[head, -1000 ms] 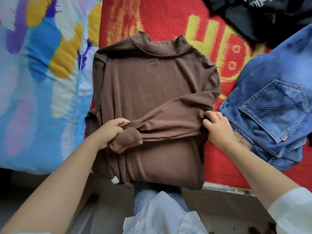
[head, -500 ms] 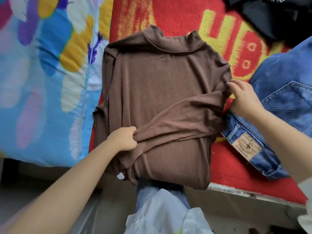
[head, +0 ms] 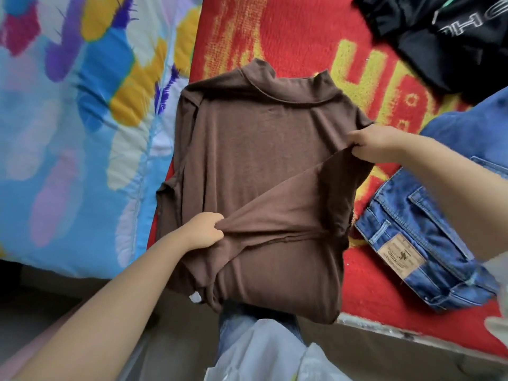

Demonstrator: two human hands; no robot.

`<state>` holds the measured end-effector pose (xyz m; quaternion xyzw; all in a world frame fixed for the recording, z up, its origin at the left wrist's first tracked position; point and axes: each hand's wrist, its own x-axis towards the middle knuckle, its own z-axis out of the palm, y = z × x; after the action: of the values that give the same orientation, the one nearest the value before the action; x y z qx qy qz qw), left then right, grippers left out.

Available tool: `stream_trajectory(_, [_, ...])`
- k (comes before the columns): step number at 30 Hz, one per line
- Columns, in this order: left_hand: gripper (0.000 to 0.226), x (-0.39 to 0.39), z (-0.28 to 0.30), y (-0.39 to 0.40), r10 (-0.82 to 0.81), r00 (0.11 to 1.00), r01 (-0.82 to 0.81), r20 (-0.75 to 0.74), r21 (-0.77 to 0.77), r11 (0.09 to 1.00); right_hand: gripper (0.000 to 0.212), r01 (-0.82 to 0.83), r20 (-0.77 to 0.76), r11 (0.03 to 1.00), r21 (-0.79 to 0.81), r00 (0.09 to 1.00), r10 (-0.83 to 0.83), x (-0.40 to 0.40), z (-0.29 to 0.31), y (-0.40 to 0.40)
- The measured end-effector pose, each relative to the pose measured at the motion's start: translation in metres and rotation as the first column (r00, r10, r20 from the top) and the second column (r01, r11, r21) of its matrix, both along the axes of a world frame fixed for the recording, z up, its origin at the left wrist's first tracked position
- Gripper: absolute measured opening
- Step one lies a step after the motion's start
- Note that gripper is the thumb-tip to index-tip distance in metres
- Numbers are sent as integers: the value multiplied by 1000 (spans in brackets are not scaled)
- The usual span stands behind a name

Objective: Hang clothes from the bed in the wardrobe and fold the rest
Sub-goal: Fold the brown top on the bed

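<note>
A brown turtleneck top (head: 261, 149) lies flat on the red and yellow bed cover (head: 297, 37), collar away from me, its sides tucked in. One sleeve runs slantwise across its lower half. My left hand (head: 204, 229) grips the cuff end of that sleeve at the top's left edge. My right hand (head: 373, 143) pinches the sleeve's upper end at the right shoulder. The bottom hem hangs slightly over the bed's front edge.
Folded blue jeans (head: 428, 237) with a leather patch lie right of the top. A black garment (head: 445, 37) with white lettering sits at the far right corner. A colourful quilt (head: 74, 119) covers the bed's left side. White fabric (head: 264, 353) shows below at my body.
My right hand has slid up the top's right edge from the waist to the shoulder, pulling the sleeve into a steeper diagonal. My left hand keeps hold of the cuff.
</note>
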<state>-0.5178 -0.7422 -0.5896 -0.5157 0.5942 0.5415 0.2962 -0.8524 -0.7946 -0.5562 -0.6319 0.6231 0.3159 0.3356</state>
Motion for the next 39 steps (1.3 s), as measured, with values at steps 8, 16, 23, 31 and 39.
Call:
stream_trajectory(8, [25,15,-13,3,96,994,-95,56,-21,995,20,-259,-468,961,-101,864,184,-3,-28,5])
stream_trajectory(16, [19,20,-14,18,254,964,-241,79,-144,960,34,24,32,662,-749,999,1,28,-39,109])
stream_trajectory(23, [6,13,-5,2,-38,992,28,118,85,996,54,93,22,769,-632,995,-102,62,-56,168])
stream_trajectory(31, [18,35,-4,-9,-147,979,103,139,281,954,22,-225,-17,716,-661,958,285,8,-43,129])
stream_trajectory(39, [25,30,-3,14,-57,987,7,151,311,950,41,-333,-113,853,-402,943,314,-8,-42,149])
